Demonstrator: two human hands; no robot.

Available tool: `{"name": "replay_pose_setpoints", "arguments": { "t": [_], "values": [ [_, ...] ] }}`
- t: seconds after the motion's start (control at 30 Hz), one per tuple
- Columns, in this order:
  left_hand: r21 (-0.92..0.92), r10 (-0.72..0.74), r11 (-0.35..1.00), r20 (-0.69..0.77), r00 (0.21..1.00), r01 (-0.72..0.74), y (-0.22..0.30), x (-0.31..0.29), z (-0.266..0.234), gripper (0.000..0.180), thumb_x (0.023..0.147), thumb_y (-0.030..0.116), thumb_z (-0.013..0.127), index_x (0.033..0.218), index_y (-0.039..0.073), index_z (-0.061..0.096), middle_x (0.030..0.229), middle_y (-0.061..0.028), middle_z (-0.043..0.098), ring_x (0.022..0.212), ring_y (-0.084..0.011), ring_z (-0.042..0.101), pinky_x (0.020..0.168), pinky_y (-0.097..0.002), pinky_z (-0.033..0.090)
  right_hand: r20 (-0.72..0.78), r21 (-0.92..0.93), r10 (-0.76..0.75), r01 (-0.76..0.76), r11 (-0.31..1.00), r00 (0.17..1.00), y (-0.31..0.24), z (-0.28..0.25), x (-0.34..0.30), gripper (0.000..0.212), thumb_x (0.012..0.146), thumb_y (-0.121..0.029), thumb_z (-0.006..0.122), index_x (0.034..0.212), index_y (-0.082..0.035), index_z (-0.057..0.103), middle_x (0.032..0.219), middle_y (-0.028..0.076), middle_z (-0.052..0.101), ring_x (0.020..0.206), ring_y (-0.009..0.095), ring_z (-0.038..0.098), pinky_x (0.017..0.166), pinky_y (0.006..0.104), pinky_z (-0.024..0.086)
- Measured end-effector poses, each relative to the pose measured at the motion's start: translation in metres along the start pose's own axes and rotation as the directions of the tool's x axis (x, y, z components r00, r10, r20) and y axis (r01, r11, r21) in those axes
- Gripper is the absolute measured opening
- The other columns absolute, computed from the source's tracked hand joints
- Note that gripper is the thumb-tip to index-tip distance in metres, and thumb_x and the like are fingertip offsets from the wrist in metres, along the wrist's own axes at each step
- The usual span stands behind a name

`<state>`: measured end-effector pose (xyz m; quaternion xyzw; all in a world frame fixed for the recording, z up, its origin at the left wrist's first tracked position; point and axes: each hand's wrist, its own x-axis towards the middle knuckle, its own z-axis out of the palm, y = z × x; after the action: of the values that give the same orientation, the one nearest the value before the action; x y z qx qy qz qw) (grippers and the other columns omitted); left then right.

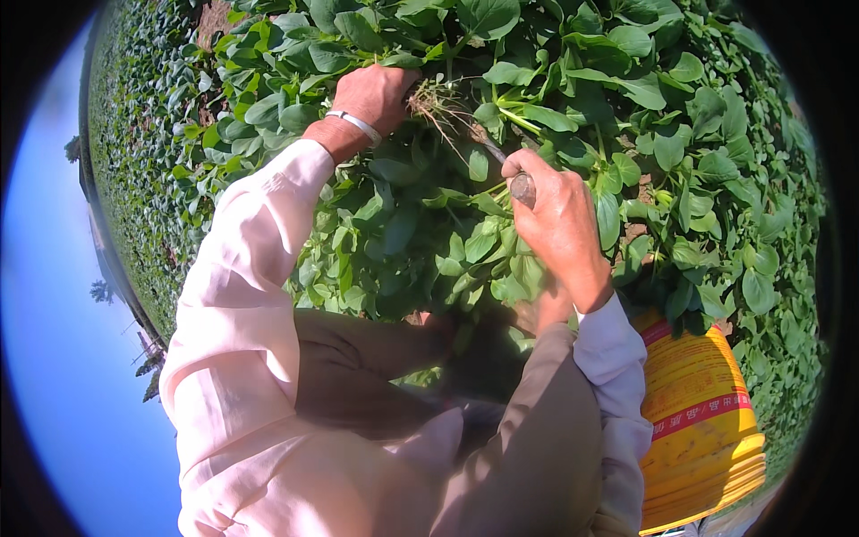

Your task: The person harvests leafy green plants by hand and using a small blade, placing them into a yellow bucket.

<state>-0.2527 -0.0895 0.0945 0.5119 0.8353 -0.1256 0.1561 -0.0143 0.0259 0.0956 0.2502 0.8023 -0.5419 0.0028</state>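
Note:
My left hand (374,97) is closed, back of the hand up, with a white bracelet at its wrist. A tangle of pale, soil-flecked roots from an uprooted plant (438,106) sticks out from its fingers on the right; the leafy end is hard to tell from the foliage. Wrapped round the round handle of a weeding tool (523,189), my right hand (562,219) sits lower and to the right. The tool's thin metal part runs up and left toward the roots, its tip hidden among leaves. Broad-leaved green vegetable plants (403,197) surround both hands.
A yellow bucket (693,421) with red bands stands among the plants by my right forearm, leaves overhanging its top. My bent legs and a bare foot (550,309) are below the hands. Dense rows of greens (134,161) stretch away to the left.

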Motion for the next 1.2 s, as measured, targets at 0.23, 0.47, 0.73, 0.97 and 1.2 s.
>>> {"name": "replay_pose_setpoints", "arguments": {
  "t": [0.23,0.47,0.73,0.97,1.2],
  "values": [
    [-0.615,-0.212,0.788,-0.311,0.926,-0.026,-0.086,-0.064,-0.052,0.021,0.090,0.011,0.057,0.108,0.002,0.061,0.085,-0.0146,0.067,0.077,-0.0211,0.064,0.070,-0.0311,0.048,-0.074,-0.027,0.057,-0.059,0.998,0.996,-0.022,-0.022,0.003,0.014,0.080,-0.002,0.061,0.092,-0.009,0.060,0.061,0.017,0.056,0.056,0.036,0.056,0.053,0.0405,0.042],
    [0.041,-0.001,0.998,-0.688,0.726,0.040,-0.103,-0.108,-0.080,0.034,0.076,0.011,0.064,0.110,0.011,0.066,0.109,-0.0079,0.065,0.094,-0.0247,0.060,0.083,-0.0306,0.045,-0.016,-0.121,-0.039,0.037,0.992,0.999,-0.051,-0.017,0.052,0.013,0.079,-0.006,0.062,0.092,-0.009,0.062,0.066,0.014,0.062,0.060,0.032,0.062,0.058,0.0361,0.048],
    [-0.664,-0.171,0.727,-0.418,0.892,-0.172,-0.072,-0.083,-0.081,0.018,0.087,0.009,0.054,0.100,0.004,0.065,0.074,-0.0108,0.065,0.059,-0.0255,0.058,0.059,-0.0315,0.048,0.306,-0.428,-0.039,0.174,0.887,0.951,-0.071,-0.009,0.034,0.026,0.069,-0.005,0.060,0.095,-0.007,0.059,0.074,0.020,0.062,0.076,0.042,0.061,0.070,0.0483,0.049],
    [-0.368,0.044,0.924,-0.163,0.986,-0.102,-0.026,-0.024,0.010,0.024,0.076,0.008,0.060,0.099,0.003,0.060,0.096,-0.0141,0.062,0.089,-0.0394,0.060,0.073,-0.0457,0.051,0.258,-0.396,-0.068,0.170,0.902,0.964,-0.068,-0.004,0.029,0.026,0.071,0.001,0.056,0.096,-0.006,0.059,0.074,0.021,0.061,0.073,0.043,0.059,0.066,0.0479,0.047],
    [-0.259,-0.109,0.953,0.181,0.977,0.155,-0.039,0.004,0.093,0.026,0.084,0.019,0.057,0.099,0.000,0.065,0.090,-0.0231,0.066,0.087,-0.0377,0.065,0.075,-0.0416,0.052,0.265,-0.230,-0.068,0.131,0.964,0.962,-0.062,-0.005,0.026,0.021,0.071,-0.002,0.058,0.091,-0.008,0.057,0.068,0.015,0.062,0.066,0.038,0.061,0.061,0.0456,0.048]
  ]
}}
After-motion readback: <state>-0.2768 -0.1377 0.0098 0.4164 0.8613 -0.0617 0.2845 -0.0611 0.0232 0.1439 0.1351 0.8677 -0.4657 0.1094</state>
